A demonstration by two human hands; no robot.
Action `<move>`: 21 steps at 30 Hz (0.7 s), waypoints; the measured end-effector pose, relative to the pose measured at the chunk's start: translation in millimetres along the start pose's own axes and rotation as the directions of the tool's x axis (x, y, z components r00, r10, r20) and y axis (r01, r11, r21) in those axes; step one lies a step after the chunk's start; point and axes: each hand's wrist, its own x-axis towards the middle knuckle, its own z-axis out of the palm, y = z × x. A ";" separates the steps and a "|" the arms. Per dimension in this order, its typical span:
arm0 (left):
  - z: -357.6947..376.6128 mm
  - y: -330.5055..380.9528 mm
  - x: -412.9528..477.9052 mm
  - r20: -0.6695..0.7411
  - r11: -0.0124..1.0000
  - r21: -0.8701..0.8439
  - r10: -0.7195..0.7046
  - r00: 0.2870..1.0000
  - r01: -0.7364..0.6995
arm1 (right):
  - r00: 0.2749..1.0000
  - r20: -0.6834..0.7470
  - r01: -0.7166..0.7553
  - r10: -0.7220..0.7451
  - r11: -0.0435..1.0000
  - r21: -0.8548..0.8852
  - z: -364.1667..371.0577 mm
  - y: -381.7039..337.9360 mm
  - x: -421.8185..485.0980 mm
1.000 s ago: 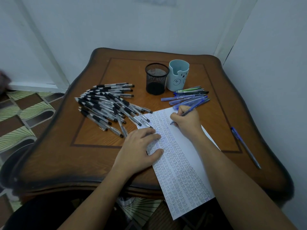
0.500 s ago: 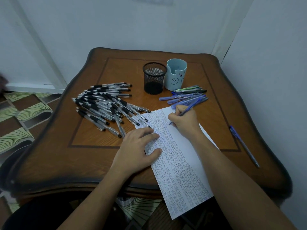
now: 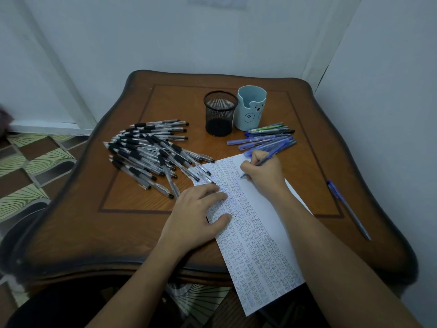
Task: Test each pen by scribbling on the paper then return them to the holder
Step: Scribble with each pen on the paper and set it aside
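Note:
A long white paper (image 3: 255,235), covered in small scribbles, lies on the wooden table (image 3: 132,233) and hangs over its near edge. My left hand (image 3: 196,214) lies flat on the paper's left side, fingers spread. My right hand (image 3: 262,172) grips a blue pen (image 3: 268,157) with its tip on the paper near the top. A black mesh holder (image 3: 220,113) and a light blue bear holder (image 3: 251,107) stand at the back. Several black-grip pens (image 3: 153,155) lie in a heap on the left. Several blue and green pens (image 3: 267,137) lie right of the holders.
A single blue pen (image 3: 347,209) lies apart near the table's right edge. White walls close in behind and on the right. A patterned floor (image 3: 30,166) shows at the left.
The view has shifted slightly. My right hand keeps the pen on the paper's top area with small writing motion; my left hand stays in place.

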 end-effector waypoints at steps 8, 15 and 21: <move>0.1 -0.3 -0.3 -0.003 1.000 0.001 0.012 1.000 -0.012 | 0.991 -0.056 -0.115 0.125 0.981 0.159 -5.7 -6.7 6.9; -0.4 0.1 -0.7 -0.002 1.000 0.002 0.009 1.000 -0.009 | 0.909 0.018 -0.388 0.416 0.830 0.400 -18.5 -34.0 11.8; -3.0 0.8 -0.7 0.032 1.000 -0.013 -0.024 0.999 0.025 | 0.915 0.159 -0.401 0.371 0.879 0.258 -35.8 -48.3 2.5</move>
